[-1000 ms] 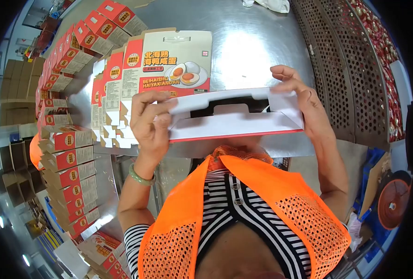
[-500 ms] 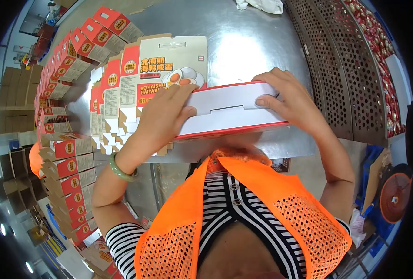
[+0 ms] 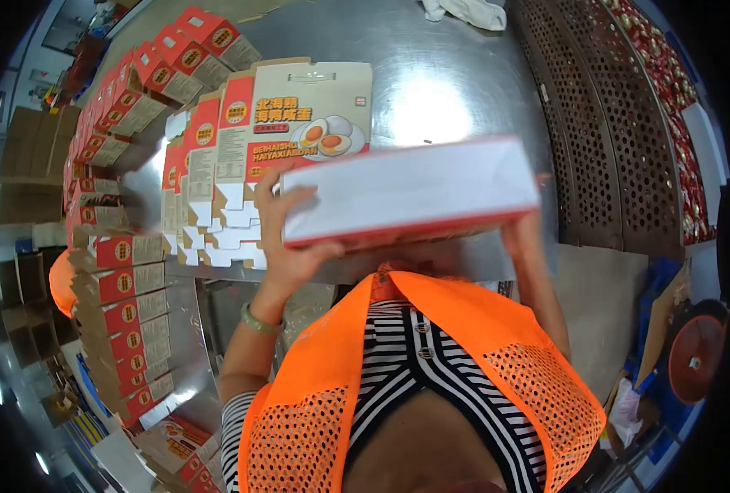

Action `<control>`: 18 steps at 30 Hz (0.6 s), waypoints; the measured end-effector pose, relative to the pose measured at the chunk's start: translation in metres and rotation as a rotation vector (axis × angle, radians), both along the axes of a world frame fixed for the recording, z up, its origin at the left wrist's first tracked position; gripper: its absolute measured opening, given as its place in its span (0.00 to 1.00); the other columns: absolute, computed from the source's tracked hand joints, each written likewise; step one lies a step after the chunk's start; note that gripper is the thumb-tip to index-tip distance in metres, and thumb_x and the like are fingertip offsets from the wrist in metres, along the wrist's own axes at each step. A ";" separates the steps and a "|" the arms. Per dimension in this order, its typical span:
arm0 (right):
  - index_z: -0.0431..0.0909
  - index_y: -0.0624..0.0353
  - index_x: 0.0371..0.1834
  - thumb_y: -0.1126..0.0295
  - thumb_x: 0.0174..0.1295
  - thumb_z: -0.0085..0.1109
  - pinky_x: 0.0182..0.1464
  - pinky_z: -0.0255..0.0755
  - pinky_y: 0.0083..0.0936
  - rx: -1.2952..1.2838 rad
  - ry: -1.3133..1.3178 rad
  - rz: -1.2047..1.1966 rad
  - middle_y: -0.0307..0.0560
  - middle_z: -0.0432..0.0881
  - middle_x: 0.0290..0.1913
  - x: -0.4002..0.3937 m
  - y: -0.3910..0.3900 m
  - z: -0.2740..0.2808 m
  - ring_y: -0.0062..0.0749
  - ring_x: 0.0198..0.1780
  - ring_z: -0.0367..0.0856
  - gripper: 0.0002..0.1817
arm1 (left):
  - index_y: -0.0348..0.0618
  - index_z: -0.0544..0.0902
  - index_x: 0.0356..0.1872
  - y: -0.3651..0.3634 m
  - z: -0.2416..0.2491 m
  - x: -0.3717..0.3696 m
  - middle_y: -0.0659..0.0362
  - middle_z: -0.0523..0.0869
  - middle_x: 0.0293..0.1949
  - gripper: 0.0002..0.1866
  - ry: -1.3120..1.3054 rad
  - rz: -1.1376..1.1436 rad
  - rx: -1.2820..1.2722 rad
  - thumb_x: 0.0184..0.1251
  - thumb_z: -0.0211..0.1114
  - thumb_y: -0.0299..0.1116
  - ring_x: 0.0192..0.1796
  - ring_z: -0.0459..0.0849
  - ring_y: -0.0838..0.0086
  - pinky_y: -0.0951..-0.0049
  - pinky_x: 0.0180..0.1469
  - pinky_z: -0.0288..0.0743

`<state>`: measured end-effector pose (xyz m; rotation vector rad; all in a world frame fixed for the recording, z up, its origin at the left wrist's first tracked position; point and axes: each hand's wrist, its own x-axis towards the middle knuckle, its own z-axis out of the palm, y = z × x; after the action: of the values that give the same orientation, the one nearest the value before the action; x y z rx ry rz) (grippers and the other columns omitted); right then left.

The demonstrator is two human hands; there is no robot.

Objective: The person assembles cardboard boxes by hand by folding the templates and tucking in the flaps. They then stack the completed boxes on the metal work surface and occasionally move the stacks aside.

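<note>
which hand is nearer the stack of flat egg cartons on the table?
Left. The left hand grips the white box at the end right beside the flat carton stack; the right hand holds the box's far end, away from the stack.

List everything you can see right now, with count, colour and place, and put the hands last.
Folded carton: one, white faces with red edge, held up between both hands over the table's near edge.
Flat carton blanks: a fanned stack, red and cream with egg picture, on the table behind the held carton.
Assembled cartons: many, red and cream, in rows along the left.
Steel table: one, silver, centre.
Perforated metal panels: dark, right of the table.
White cloth: one, far edge of the table.
Brown cardboard boxes: several, far left.
Left hand: grips the carton's left end; green bangle on the wrist.
Right hand: mostly hidden behind the carton's right end.
</note>
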<state>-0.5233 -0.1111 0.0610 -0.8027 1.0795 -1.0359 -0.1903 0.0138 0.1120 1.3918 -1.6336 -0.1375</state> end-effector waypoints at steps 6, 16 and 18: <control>0.65 0.66 0.75 0.60 0.74 0.56 0.72 0.60 0.38 -1.110 1.202 -0.502 0.56 0.72 0.69 -0.044 -0.004 0.120 0.43 0.68 0.72 0.31 | 0.39 0.75 0.66 -0.069 -0.014 -0.066 0.57 0.82 0.59 0.25 1.456 -0.193 0.095 0.77 0.61 0.45 0.61 0.82 0.71 0.66 0.64 0.77; 0.71 0.72 0.66 0.61 0.68 0.66 0.65 0.67 0.30 -0.497 0.860 -0.241 0.52 0.80 0.59 -0.119 -0.009 0.079 0.36 0.61 0.77 0.30 | 0.45 0.83 0.48 -0.059 -0.181 -0.164 0.57 0.87 0.42 0.22 0.908 -0.387 1.210 0.67 0.69 0.53 0.44 0.85 0.64 0.58 0.42 0.78; 0.76 0.70 0.62 0.61 0.69 0.65 0.61 0.71 0.31 -0.613 1.114 -0.240 0.52 0.83 0.55 -0.151 -0.023 0.079 0.37 0.56 0.81 0.26 | 0.39 0.83 0.51 -0.072 -0.134 -0.126 0.49 0.87 0.46 0.23 0.313 -0.218 0.970 0.68 0.68 0.49 0.48 0.84 0.53 0.53 0.48 0.77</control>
<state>-0.6743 -0.1336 0.1402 -1.9091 1.8410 -1.1388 -0.3163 -0.0584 -0.0220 1.7386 -1.4802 -1.3474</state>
